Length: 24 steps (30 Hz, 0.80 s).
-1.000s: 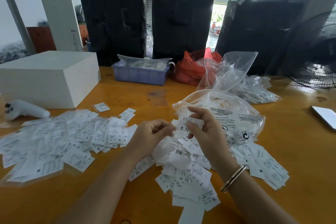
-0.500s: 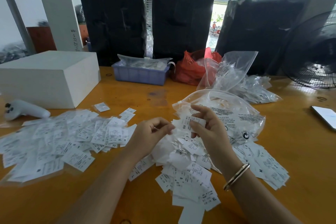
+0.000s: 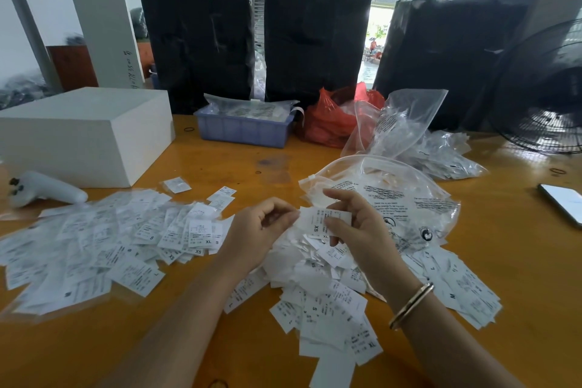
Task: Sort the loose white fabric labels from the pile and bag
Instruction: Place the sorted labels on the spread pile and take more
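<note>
Two label heaps on your tabletop (image 3: 220,340): the unsorted pile (image 3: 318,290) under your hands, a sorted spread (image 3: 104,249) to the left. One open clear bag (image 3: 403,198) lies just behind the pile. Tabletop is orange wood; three black wrapped bundles (image 3: 315,47) stand at its far edge. Your right hand (image 3: 356,230) pinches one XS label (image 3: 324,219) above the pile; your left hand (image 3: 258,230), fingers curled, grips its left edge
</note>
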Each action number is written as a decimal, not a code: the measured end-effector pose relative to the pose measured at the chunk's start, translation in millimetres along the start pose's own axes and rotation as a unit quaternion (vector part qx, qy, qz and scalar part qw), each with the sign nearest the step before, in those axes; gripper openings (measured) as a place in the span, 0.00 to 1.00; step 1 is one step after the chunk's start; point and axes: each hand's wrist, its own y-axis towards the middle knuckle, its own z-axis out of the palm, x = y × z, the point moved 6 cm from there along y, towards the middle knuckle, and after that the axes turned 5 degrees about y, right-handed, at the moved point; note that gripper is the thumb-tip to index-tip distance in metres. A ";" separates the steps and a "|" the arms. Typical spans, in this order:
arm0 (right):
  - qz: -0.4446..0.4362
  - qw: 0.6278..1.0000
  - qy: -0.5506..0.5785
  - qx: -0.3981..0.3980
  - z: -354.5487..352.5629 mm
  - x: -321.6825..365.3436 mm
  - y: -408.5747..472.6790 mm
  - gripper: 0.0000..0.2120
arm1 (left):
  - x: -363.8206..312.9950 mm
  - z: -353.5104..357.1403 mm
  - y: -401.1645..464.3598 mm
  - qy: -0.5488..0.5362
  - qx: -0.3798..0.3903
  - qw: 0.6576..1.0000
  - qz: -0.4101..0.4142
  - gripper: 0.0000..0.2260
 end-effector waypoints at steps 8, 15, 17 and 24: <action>-0.016 1.000 -0.006 -0.024 2.5 2.5 -2.3 0.17 | 0.8 3.1 0.8 -0.030 0.017 0.999 -0.008 0.08; -0.026 0.997 -0.066 0.007 8.0 5.0 -4.8 0.18 | 1.9 4.0 1.3 -0.042 0.019 0.999 -0.004 0.07; -0.026 0.996 -0.084 0.016 9.3 5.2 -5.7 0.18 | 3.2 5.8 1.1 -0.042 0.029 0.999 -0.011 0.07; -0.018 0.991 -0.126 0.032 10.9 4.6 -6.0 0.20 | 5.6 12.0 1.7 -0.047 0.072 0.996 -0.030 0.03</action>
